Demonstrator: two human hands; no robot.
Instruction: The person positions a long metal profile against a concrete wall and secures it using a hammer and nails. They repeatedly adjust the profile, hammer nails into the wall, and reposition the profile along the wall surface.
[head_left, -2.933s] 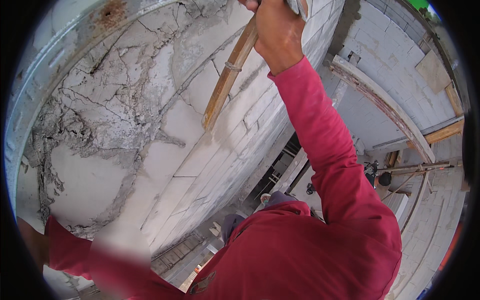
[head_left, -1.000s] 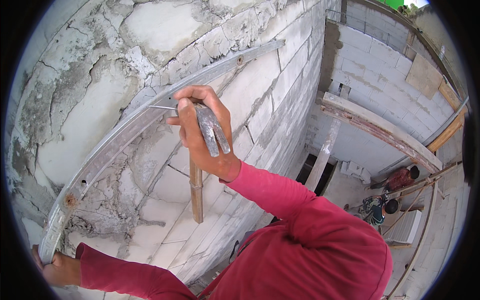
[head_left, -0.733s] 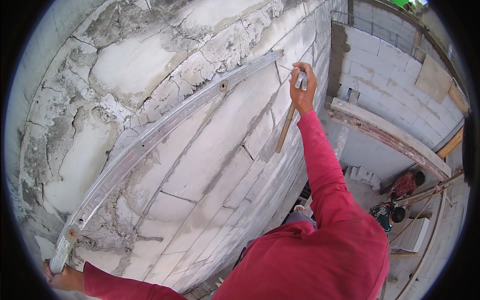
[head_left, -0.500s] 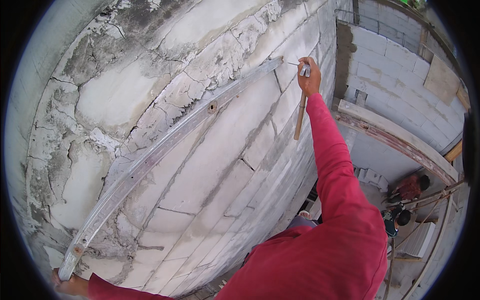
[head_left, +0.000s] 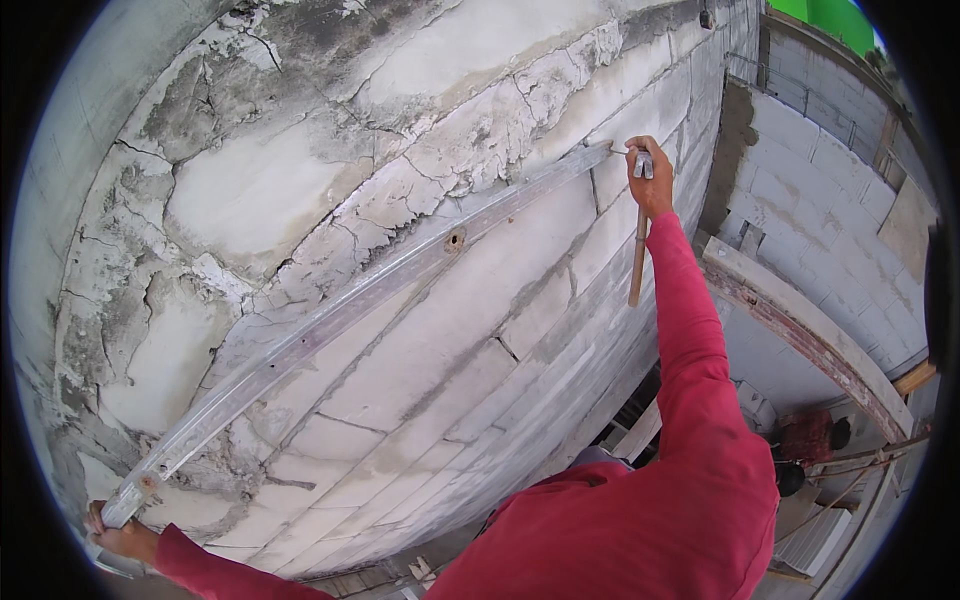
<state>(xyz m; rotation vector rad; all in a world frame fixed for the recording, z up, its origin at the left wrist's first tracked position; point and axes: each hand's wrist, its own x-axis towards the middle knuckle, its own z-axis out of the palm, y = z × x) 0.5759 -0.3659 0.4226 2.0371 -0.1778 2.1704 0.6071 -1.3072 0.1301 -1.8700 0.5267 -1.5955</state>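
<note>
A long metal straightedge (head_left: pixel 330 322) with holes along it lies slanted against the block wall (head_left: pixel 470 350), bowed by the lens. My left hand (head_left: pixel 124 534) is closed around its lower left end. At the far upper end, my right hand (head_left: pixel 654 184) is closed on a claw hammer (head_left: pixel 638 262). The claw shows above the fingers, and the wooden handle hangs down below. A thin nail-like pin (head_left: pixel 618 150) sticks out from the fingertips of that hand, toward the wall and the bar's tip. Whether it touches either cannot be made out.
Cracked, flaking mortar (head_left: pixel 430 165) covers the wall above the bar. At right, far below, are a curved-looking beam (head_left: pixel 800 335) and a person in red (head_left: pixel 808 436), with a second person's dark head (head_left: pixel 790 478) partly hidden. Thin poles (head_left: pixel 860 460) cross there.
The view has shifted, so the wall, bar and my right hand appear further right. The bar's lower end and my left hand sit slightly higher. Both grips stay the same.
</note>
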